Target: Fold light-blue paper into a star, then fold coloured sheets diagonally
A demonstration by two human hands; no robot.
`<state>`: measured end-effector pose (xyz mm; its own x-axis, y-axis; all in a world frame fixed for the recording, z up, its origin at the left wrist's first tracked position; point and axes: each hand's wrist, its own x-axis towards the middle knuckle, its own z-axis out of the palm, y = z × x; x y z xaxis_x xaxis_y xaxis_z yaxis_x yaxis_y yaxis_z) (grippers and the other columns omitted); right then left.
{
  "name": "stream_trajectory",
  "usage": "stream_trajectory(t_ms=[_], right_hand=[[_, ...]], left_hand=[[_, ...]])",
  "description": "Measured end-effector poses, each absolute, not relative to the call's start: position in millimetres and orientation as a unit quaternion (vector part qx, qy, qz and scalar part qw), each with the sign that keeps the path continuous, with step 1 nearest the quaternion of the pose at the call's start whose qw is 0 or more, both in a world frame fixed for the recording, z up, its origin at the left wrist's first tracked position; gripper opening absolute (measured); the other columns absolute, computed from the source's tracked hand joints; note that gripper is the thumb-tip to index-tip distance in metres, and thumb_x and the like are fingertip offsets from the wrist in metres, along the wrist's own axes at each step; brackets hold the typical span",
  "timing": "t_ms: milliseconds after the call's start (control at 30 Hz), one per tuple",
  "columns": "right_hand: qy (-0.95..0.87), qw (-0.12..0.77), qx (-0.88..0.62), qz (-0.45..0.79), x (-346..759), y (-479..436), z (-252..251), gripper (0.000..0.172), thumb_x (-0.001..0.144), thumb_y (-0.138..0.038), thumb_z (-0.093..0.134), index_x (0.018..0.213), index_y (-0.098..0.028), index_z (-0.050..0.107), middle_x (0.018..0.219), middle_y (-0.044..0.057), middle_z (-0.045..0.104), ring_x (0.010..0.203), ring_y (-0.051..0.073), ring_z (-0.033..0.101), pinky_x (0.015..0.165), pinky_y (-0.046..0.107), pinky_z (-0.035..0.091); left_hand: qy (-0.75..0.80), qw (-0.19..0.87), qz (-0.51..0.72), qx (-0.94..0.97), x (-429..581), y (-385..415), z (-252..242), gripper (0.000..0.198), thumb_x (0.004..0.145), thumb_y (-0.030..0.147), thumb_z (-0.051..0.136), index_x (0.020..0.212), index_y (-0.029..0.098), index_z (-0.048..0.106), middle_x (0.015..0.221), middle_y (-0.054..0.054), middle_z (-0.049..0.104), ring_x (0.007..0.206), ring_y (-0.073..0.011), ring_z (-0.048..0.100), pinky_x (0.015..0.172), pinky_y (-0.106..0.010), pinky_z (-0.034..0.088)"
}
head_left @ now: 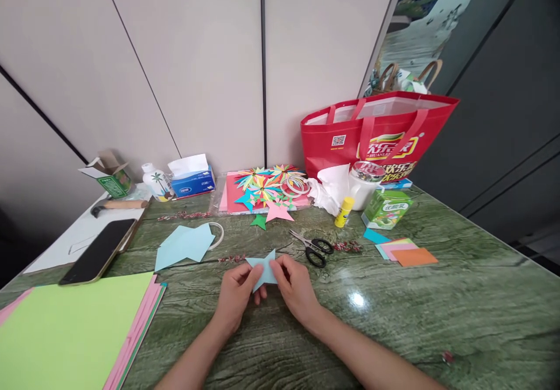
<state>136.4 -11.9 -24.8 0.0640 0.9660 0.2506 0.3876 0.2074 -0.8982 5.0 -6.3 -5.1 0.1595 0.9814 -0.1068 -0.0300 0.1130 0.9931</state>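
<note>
Head view: blue paper star (267, 274), tip pointing away-right; long axis unclear.

The light-blue star (268, 272) is smooth, matt paper. The scissors (308, 244) pair shiny metal blades with black plastic handles. The tabletop (394, 314) gleams glossy green, wood-grained; the hammer handle (126, 204) looks wooden, the smartphone (100, 250) screen sleek and glassy.

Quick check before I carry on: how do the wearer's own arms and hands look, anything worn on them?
Both the left hand and the right hand are ungloved, with no ring visible. The forearms are bare as far as they show: no sleeve, watch or bracelet.
</note>
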Motion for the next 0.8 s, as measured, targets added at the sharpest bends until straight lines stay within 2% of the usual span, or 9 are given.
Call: stream_trajectory(t_ms=[200, 433, 567, 633, 733, 800], right_hand=[[-0.609, 0.478, -0.473, 0.422, 133, -15, -23, 0.029, 0.078, -0.042, 0.055, 0.063, -0.018, 0.047, 0.054, -0.003, 0.047, 0.05, 0.01, 0.042, 0.049, 0.022, 0.033], [-0.531, 0.501, -0.427, 0.534, 130, -13, -22, 0.029, 0.08, -0.045, 0.051, 0.071, -0.017, 0.051, 0.049, -0.006, 0.046, 0.041, 0.008, 0.04, 0.041, 0.02, 0.033], [-0.503, 0.552, -0.421, 0.515, 132, -9, -22, 0.029, 0.077, -0.043, 0.056, 0.09, -0.017, 0.057, 0.068, 0.0, 0.057, 0.059, 0.012, 0.054, 0.059, 0.025, 0.046], [-0.466, 0.578, -0.437, 0.507, 133, -7, -23, 0.031, 0.073, -0.045, 0.06, 0.088, -0.018, 0.058, 0.072, 0.002, 0.059, 0.064, 0.014, 0.057, 0.062, 0.027, 0.048], [-0.439, 0.563, -0.453, 0.534, 135, -4, -24, 0.034, 0.068, -0.049, 0.063, 0.075, -0.016, 0.058, 0.06, 0.0, 0.058, 0.048, 0.011, 0.052, 0.047, 0.022, 0.043], [-0.435, 0.529, -0.443, 0.578, 135, -4, -25, 0.041, 0.071, -0.056, 0.058, 0.072, -0.015, 0.058, 0.048, -0.003, 0.055, 0.035, 0.008, 0.044, 0.037, 0.019, 0.035]], left_hand=[[0.479, 0.579, 0.473, 0.459, 3, -6, -7, 0.036, 0.068, 0.047, 0.064, 0.056, 0.014, 0.056, 0.039, 0.003, 0.051, 0.036, -0.0069, 0.042, 0.037, -0.017, 0.033], [0.464, 0.575, 0.49, 0.463, 2, -5, -5, 0.039, 0.072, 0.048, 0.06, 0.052, 0.015, 0.054, 0.039, 0.002, 0.05, 0.035, -0.0077, 0.041, 0.035, -0.018, 0.033], [0.461, 0.526, 0.518, 0.492, -2, -2, -6, 0.023, 0.068, 0.036, 0.067, 0.061, 0.015, 0.06, 0.053, 0.0, 0.059, 0.045, -0.01, 0.05, 0.046, -0.021, 0.043], [0.456, 0.475, 0.549, 0.514, -5, 1, -7, 0.015, 0.065, 0.03, 0.069, 0.068, 0.015, 0.065, 0.068, -0.002, 0.062, 0.058, -0.0129, 0.056, 0.055, -0.023, 0.047], [0.433, 0.374, 0.604, 0.555, -10, 3, -6, 0.008, 0.063, 0.021, 0.07, 0.07, 0.017, 0.068, 0.081, -0.004, 0.061, 0.076, -0.0164, 0.058, 0.065, -0.025, 0.048], [0.416, 0.32, 0.625, 0.578, -12, 2, -6, 0.004, 0.065, 0.016, 0.067, 0.067, 0.019, 0.068, 0.081, -0.004, 0.061, 0.078, -0.0166, 0.058, 0.066, -0.025, 0.047]])
